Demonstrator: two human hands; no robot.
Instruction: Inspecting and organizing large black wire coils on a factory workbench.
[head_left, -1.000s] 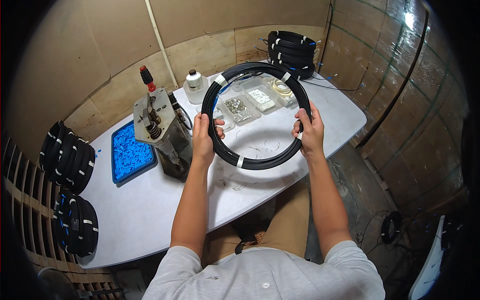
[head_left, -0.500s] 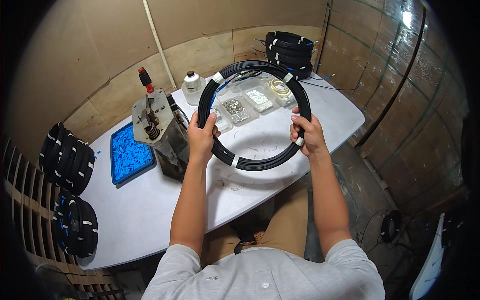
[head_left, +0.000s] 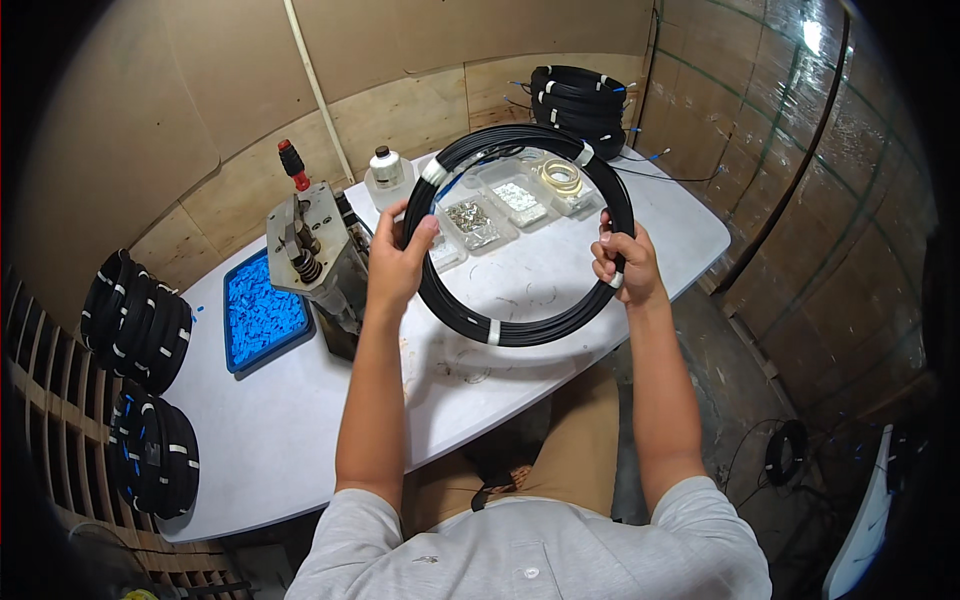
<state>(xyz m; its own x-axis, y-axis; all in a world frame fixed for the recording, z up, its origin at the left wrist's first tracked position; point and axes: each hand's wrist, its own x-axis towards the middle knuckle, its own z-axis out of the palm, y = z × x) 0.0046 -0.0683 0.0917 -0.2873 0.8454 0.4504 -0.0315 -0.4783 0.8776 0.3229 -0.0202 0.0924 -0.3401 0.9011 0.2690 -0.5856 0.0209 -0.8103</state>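
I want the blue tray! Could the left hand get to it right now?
Probably not right away. The left hand is gripping the black cable coil, so it isn't free. The blue tray lies on the table beyond the metal press tool, on the left.

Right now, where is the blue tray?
In the head view the blue tray lies on the left part of the white table, right beside the metal press.

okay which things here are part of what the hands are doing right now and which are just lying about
In hand:
black cable coil, gripped by left hand and right hand

Lying about:
lever press
blue tray
white bottle
clear boxes
tape roll
stacked coils
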